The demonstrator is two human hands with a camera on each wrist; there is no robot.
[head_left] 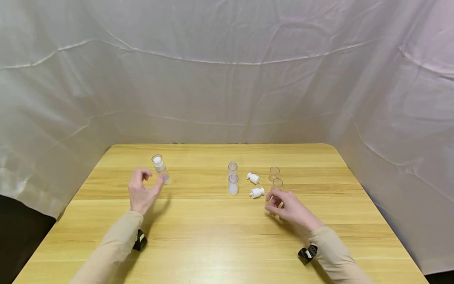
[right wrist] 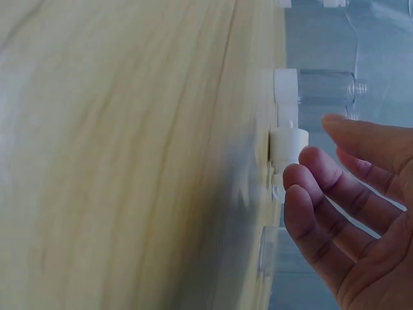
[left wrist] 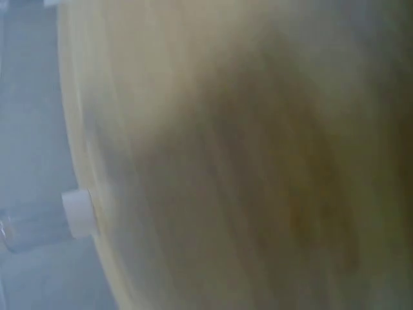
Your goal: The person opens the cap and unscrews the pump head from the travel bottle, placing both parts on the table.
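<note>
My left hand (head_left: 143,193) is at the left of the table with fingers bent and thumb apart, holding nothing. Its thumb overlaps the lower part of an upright clear bottle (head_left: 160,167) with a white pump top under a clear cap. On the right, my right hand (head_left: 289,207) has loosely curved fingers and an empty grasp. Closest to it are a white pump head (head_left: 257,192) lying on its side and a clear cap (head_left: 278,183). The right wrist view shows the fingertips (right wrist: 300,194) in front of a white pump head (right wrist: 288,144).
Two clear bottles with white bases stand mid-table, one nearer (head_left: 233,185) and one behind (head_left: 232,167). A second pump head (head_left: 253,178) and a second clear cap (head_left: 274,172) are right of them. Pale cloth (head_left: 227,90) surrounds the wooden table (head_left: 205,236).
</note>
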